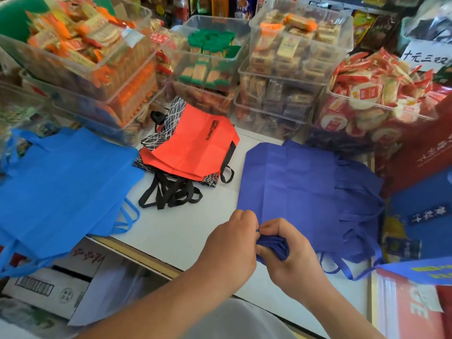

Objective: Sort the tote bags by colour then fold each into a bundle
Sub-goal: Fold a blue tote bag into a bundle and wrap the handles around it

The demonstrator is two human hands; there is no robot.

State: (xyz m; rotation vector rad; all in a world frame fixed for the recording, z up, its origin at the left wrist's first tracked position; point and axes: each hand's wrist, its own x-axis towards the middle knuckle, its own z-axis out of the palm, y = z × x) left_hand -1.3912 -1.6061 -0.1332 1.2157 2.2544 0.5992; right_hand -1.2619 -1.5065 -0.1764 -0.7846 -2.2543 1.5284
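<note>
Print on red bag: the red tote bag [195,145] carries the black words "CLASSIC FASHION". It lies at the middle of the far edge of the bench [176,231], on top of black-and-white patterned bags [171,113].
Black handles: the black handles [171,192] of this pile spread toward the near edge.
Paper sign: a white sign [426,55] beyond the far right corner shows the handwritten characters "十元三双".
Clear boxes: stacked clear boxes [281,94] stand along the far edge. They hold wrapped snack packets in orange, green, beige and red-white wrappers.
Carton: a carton [46,287] with a barcode label stands below the near left corner.
Light blue pile: the light blue tote bags [66,182] lie flat at the left edge and hang over it.
Dark blue pile: the dark blue tote bags [300,187] lie stacked flat at the right side, handles toward the right edge.
Bundle: a small dark blue bundle [274,248] is held near the near edge, over the corner of the dark blue pile.
Right hand: the right hand [291,255] has its fingers curled round the bundle.
Left hand: the left hand [234,241] has curled fingers that pinch the top of the bundle.
</note>
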